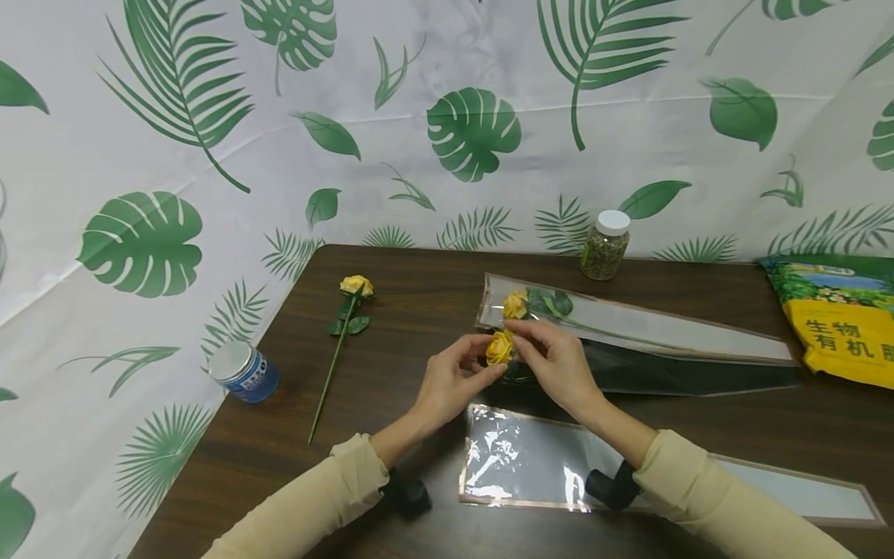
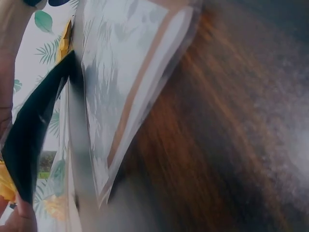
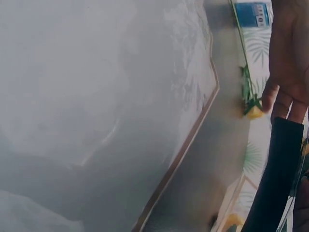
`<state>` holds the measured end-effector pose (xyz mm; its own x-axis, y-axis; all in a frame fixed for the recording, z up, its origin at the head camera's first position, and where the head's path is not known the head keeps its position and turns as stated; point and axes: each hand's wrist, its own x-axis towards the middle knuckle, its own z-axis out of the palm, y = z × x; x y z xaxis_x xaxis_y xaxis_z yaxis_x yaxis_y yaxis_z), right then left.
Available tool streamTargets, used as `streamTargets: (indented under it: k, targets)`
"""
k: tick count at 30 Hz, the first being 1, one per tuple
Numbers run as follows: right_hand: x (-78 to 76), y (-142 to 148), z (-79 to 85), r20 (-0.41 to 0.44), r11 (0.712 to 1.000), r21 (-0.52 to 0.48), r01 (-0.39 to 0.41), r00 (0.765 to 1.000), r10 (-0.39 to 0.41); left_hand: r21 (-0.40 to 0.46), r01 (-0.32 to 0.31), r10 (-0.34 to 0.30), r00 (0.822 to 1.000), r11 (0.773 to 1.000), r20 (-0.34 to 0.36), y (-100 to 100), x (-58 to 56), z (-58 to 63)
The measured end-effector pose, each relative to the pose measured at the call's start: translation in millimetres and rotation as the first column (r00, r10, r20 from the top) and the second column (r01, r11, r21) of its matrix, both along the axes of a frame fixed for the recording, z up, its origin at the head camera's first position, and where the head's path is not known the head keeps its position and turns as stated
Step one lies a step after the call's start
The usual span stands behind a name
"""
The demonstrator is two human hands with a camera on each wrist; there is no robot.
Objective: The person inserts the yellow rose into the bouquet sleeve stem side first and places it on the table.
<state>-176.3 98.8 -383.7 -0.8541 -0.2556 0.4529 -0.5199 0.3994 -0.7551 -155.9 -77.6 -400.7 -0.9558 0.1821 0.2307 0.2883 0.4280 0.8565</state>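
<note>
We see a dark, wood-grained bench [image 1: 412, 287]. A blue tin [image 1: 255, 379] stands near its left edge, a single yellow rose [image 1: 356, 324] lying beside it. At the back we have a white-lidded jar [image 1: 604, 252]; at right, a yellow-and-green bag [image 1: 841, 326]. Between lie a pale sleeve [image 1: 670, 318], a black sleeve [image 1: 649, 369] along its front and, nearest us, a glossy clear sleeve [image 1: 524, 454].

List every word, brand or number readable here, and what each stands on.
"生物": yellow-and-green bag
"有机", next character cut off by the frame: same bag
Small logo, same bag: too small to read
Blue can: lettering too blurred
Jar: nothing legible
</note>
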Motion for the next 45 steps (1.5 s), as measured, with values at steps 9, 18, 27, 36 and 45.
streamTargets:
  k: [9,18,27,36,45]
  targets:
    - [1.7,0.0,-1.2,0.013,1.0,0.017,-0.008,1.0,0.008,-0.229,0.058,-0.057,0.998,0.972,0.015,2.1,1.2,4.6]
    - [-0.3,16.8,-5.9,-0.073,0.993,0.106,-0.06,0.995,0.068,-0.26,-0.04,0.02,0.997,0.965,-0.079,4.6,5.4,-0.4]
    - [7.7,105.1,-24.8,-0.178,0.785,0.619,0.018,0.977,0.118,-0.203,-0.019,0.022,1.0,0.979,0.012,-0.3,5.8,-6.0]
    - [7.9,115.9,-36.1,-0.217,0.768,0.638,0.046,0.969,0.122,-0.2,0.079,-0.056,0.991,0.977,0.121,-3.4,-0.5,-9.5]
    - [2.9,110.2,-37.2,-0.209,0.762,0.644,0.069,0.974,0.089,-0.317,0.103,-0.058,0.987,0.943,0.148,-5.5,-9.2,-12.9]
